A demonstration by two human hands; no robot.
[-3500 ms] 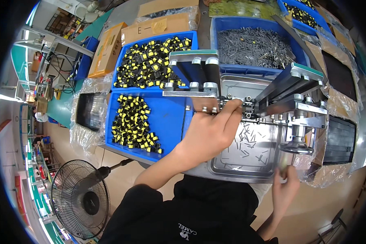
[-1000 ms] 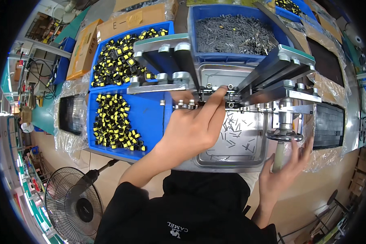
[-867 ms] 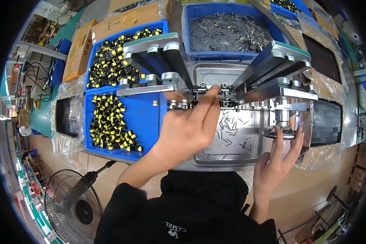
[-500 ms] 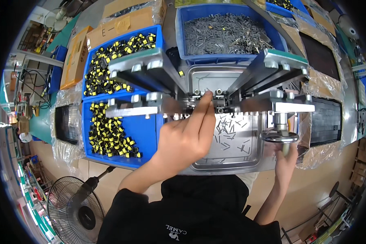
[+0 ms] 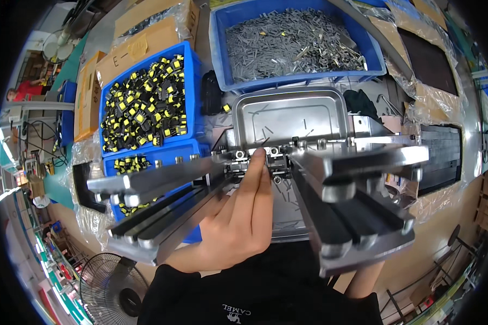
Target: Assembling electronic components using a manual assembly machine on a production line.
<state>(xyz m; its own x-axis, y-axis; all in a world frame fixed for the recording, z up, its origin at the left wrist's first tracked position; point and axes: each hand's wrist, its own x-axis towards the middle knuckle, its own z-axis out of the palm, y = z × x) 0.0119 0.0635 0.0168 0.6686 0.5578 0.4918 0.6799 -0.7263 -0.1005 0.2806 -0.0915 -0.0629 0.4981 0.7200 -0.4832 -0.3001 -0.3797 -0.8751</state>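
Between two metal rails (image 5: 358,211), one left hand (image 5: 238,222).

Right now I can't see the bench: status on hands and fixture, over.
Left hand open, fingertips on the metal fixture at its centre. Right hand hidden behind the right rail block. Steel tray beyond, few pins inside.

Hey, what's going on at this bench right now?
A person's left hand reaches into the middle of a metal jig, fingertips at its centre where two angled rail tracks meet. Behind it sits a steel tray with a few loose pins. The right hand is hidden under the right rail.
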